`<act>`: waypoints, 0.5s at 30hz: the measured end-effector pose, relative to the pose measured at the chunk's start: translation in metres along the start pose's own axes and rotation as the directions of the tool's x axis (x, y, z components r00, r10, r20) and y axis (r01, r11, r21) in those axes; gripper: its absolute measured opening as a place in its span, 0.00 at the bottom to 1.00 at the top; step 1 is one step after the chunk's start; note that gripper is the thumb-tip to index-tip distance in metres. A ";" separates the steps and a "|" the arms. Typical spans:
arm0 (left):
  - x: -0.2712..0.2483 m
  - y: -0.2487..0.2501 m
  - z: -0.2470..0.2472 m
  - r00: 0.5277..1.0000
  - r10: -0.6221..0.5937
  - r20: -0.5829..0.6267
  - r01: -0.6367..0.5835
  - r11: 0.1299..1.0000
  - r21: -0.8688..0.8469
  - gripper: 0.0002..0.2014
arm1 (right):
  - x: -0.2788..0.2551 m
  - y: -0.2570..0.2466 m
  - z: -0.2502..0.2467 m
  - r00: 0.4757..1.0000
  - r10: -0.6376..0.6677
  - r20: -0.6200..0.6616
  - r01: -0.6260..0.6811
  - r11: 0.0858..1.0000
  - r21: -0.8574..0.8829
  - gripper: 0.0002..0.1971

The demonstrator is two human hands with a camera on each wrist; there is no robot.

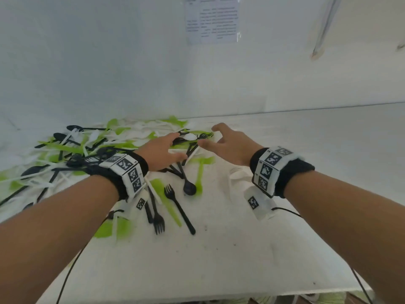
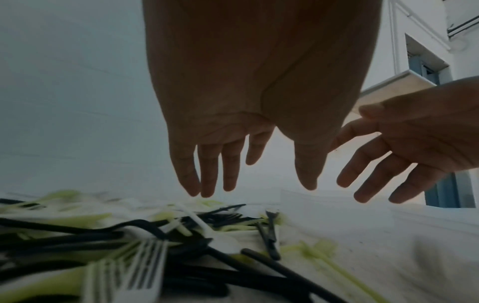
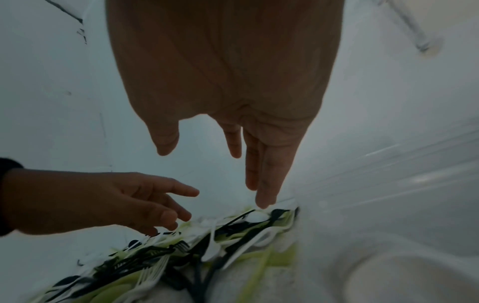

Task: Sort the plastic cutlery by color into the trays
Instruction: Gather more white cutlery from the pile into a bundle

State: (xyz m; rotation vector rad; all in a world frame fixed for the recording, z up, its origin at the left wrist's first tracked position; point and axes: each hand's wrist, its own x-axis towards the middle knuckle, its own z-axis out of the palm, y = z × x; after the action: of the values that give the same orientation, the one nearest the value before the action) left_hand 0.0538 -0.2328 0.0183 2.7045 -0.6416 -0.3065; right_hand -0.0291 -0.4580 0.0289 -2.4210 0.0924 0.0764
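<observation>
Near edge: a bare stretch of the white table (image 1: 219,260) sat closest to the camera, with cables trailing off both wrists.
Strays up front: a black fork (image 1: 178,208) and a black spoon (image 1: 188,185) lay loose on the table beside a green spoon (image 1: 200,172), a bit apart from the main mess.
Left hand: the left hand (image 1: 162,153) hovered low over the cutlery pile (image 1: 87,150), fingers straight and spread, holding nothing. The left wrist view showed its fingertips (image 2: 193,189) just above the pieces, not touching.
Right hand: the right hand (image 1: 230,145) was just as empty, thumb and fingers apart, hovering near the right end of the pile.
The cutlery: black, white and green pieces were all tangled together from the left side of the table up to the back wall. A white spoon (image 1: 190,137) sat on black forks right between the two hands.
Trays: honestly couldn't see any. Only a pale curved rim (image 3: 388,266) showed in the right wrist view, and I can't say what it was.
Step, my guess: reaching in for a first grab, sorting barely begun.
Tip: I'd pick one color per hand and pinch by the handle, lifting slowly, since tines snag neighbors and drag the wrong color along.
</observation>
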 end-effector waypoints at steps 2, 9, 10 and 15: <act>-0.004 -0.020 -0.012 0.999 -0.015 0.049 0.013 0.999 0.042 0.42 | 0.012 -0.018 0.017 0.999 0.014 0.035 -0.014 1.000 -0.005 0.43; -0.007 -0.076 -0.039 0.995 0.036 0.093 -0.041 0.998 0.052 0.36 | 0.045 -0.061 0.077 0.992 0.105 0.076 -0.096 0.989 -0.116 0.47; -0.006 -0.083 -0.042 0.994 0.051 0.102 -0.056 0.997 0.052 0.35 | 0.050 -0.064 0.083 0.990 0.119 0.070 -0.108 0.985 -0.134 0.47; 0.010 -0.108 -0.048 0.981 0.130 0.144 -0.142 0.987 0.072 0.34 | 0.061 -0.077 0.103 0.986 0.166 0.018 -0.159 0.966 -0.203 0.40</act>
State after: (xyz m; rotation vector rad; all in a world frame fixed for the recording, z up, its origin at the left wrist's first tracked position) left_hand 0.1190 -0.1335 0.0199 2.7163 -0.8929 -0.4457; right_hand 0.0353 -0.3355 -0.0032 -2.6089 0.2794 0.2123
